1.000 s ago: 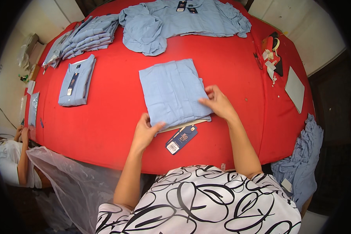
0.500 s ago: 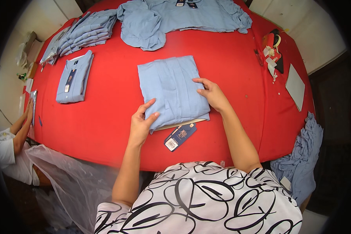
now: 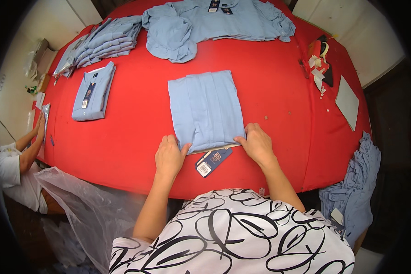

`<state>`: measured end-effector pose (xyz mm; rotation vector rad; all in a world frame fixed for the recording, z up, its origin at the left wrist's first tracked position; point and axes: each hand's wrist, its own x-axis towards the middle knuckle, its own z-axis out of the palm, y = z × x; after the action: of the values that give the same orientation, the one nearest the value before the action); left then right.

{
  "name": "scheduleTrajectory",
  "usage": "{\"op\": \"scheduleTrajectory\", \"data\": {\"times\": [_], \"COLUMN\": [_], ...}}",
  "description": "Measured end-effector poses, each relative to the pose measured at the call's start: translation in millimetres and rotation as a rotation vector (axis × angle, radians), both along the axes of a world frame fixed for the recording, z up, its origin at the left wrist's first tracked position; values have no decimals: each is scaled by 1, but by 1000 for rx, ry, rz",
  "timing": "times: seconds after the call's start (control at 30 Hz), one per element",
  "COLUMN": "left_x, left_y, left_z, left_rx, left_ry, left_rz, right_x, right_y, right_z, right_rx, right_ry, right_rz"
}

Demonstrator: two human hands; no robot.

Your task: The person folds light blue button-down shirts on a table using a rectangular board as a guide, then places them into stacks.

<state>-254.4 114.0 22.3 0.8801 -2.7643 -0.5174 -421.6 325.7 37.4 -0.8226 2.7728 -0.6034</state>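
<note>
A light blue folded shirt (image 3: 208, 109) lies flat in front of me on the red table. At its near left corner my left hand (image 3: 170, 156) pinches the edge, thumb on top. The near right corner is held the same way by my right hand (image 3: 257, 144). A pale strip, like a board edge (image 3: 214, 149), shows along the near fold. From under that fold a dark blue hang tag (image 3: 213, 162) sticks out toward me. The undersides of my fingers are hidden by the cloth.
Another folded shirt (image 3: 93, 93) lies left, below a stack of folded shirts (image 3: 112, 41). Spread shirts (image 3: 235, 20) cover the far side. At right are scraps (image 3: 318, 73), a white sheet (image 3: 347, 102) and hanging blue garments (image 3: 351, 187). A co-worker (image 3: 25, 160) works at left beside clear plastic (image 3: 93, 201).
My right hand has slid from the shirt's right side down to its near right corner. My left hand has come down to the near left corner.
</note>
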Motion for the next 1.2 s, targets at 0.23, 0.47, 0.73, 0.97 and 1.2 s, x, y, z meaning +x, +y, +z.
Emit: {"op": "scheduleTrajectory", "data": {"times": [0.23, 0.47, 0.73, 0.97, 1.2], "left_x": [0, -4, -96, -157, -149], "left_y": [8, -24, -75, -83, -119], "left_z": [23, 159, 99, 44, 16], "left_rx": [735, 1218, 843, 1125, 1313], "left_ry": [316, 833, 379, 238, 215], "left_rz": [86, -267, -198, -17, -249], "right_x": [-4, -31, -136, -177, -140], "right_y": [5, 22, 1, -36, -77], "right_z": [4, 149, 82, -25, 2], "right_rx": [-461, -1252, -729, -726, -317], "right_ry": [-313, -711, -519, -448, 400], "right_rz": [-74, 200, 173, 11, 67]}}
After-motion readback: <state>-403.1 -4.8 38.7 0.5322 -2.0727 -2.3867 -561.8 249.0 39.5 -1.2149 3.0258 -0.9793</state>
